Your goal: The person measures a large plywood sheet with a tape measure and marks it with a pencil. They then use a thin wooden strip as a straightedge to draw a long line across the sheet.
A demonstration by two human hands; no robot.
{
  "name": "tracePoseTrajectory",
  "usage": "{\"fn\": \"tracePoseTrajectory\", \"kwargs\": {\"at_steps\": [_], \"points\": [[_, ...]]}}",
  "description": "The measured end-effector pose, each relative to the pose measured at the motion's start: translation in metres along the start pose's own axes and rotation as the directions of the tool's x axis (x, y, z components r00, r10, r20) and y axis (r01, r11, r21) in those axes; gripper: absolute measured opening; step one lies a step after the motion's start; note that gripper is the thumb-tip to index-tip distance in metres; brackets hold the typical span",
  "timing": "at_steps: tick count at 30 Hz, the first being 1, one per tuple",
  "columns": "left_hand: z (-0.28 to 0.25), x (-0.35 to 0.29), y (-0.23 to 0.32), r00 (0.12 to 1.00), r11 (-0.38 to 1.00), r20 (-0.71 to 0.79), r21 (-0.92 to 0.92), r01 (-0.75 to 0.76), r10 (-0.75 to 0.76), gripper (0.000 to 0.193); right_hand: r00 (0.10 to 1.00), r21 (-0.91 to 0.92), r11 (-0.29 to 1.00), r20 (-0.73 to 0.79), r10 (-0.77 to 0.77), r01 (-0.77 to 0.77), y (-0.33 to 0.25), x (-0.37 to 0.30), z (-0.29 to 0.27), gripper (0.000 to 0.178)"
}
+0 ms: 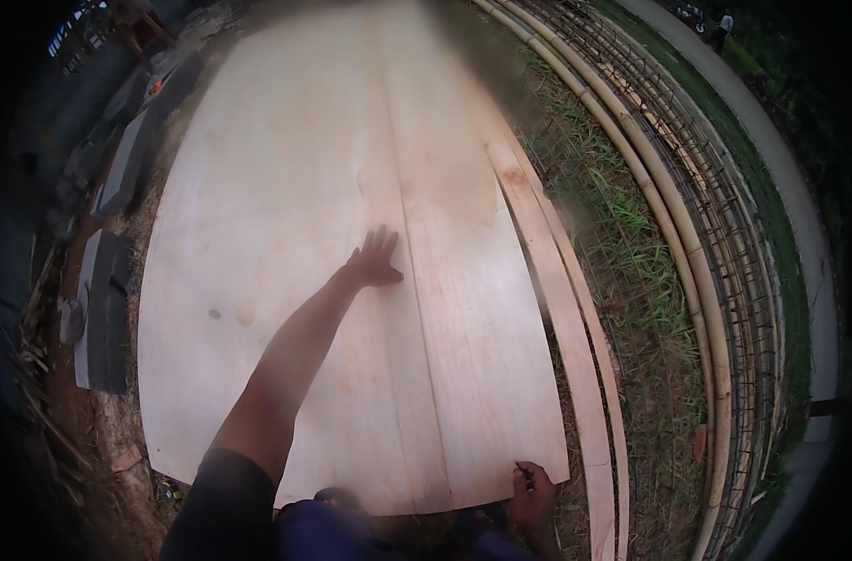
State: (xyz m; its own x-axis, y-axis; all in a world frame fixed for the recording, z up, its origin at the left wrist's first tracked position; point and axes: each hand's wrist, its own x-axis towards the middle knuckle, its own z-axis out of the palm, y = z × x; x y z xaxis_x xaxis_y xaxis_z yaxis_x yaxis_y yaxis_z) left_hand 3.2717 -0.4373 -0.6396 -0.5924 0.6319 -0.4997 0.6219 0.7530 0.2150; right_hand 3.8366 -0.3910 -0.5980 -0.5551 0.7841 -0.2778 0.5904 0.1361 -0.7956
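Observation:
A large pale plywood sheet (295,187) stretches away in front of me, with a long seam or line running down it right of the middle. My left hand (379,260) lies on the sheet beside that line, fingers spread and nothing held. Down at the near right corner, my right hand (533,497) is closed around a small dark pencil-like thing (523,469), whose tip is at the sheet's near edge. Its exact kind is too small to make out.
Narrow wooden strips (568,337) lie along the sheet's right side. Beyond the grass (650,234) run bamboo poles (664,196) and a rebar cage (725,215). Grey concrete blocks (99,309) stand on the left. A road (800,206) curves past at far right, with a person (723,30) there.

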Motion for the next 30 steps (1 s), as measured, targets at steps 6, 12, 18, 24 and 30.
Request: {"fn": "tracePoseTrajectory", "kwargs": {"at_steps": [6, 12, 18, 24, 30], "points": [[-0.024, 0.030, 0.003, 0.993, 0.996, 0.091, 0.047, 0.069, -0.073, 0.143, 1.000, -0.031, 0.999, -0.005, 0.016, -0.017, -0.016, 0.026, -0.002, 0.019], [-0.031, 0.045, -0.007, 0.991, 0.995, 0.122, 0.086, 0.042, -0.052, 0.159, 0.998, 0.066, 0.995, 0.017, 0.067, -0.068, -0.027, 0.069, 0.009, 0.019], [-0.023, 0.055, -0.005, 0.995, 0.997, 0.102, 0.081, 0.005, -0.013, 0.160, 0.998, 0.275, 0.960, 0.023, -0.063, 0.054, -0.050, 0.154, 0.058, 0.020], [-0.010, 0.061, -0.001, 1.000, 0.981, 0.022, 0.196, -0.002, -0.002, 0.128, 0.985, 0.426, 0.905, 0.159, -0.070, -0.005, -0.145, 0.292, 0.143, 0.023], [-0.033, 0.061, 0.014, 0.984, 0.994, 0.178, 0.111, 0.010, -0.030, 0.151, 0.993, 0.322, 0.946, 0.096, -0.064, 0.030, -0.190, 0.410, 0.213, 0.027]]}}
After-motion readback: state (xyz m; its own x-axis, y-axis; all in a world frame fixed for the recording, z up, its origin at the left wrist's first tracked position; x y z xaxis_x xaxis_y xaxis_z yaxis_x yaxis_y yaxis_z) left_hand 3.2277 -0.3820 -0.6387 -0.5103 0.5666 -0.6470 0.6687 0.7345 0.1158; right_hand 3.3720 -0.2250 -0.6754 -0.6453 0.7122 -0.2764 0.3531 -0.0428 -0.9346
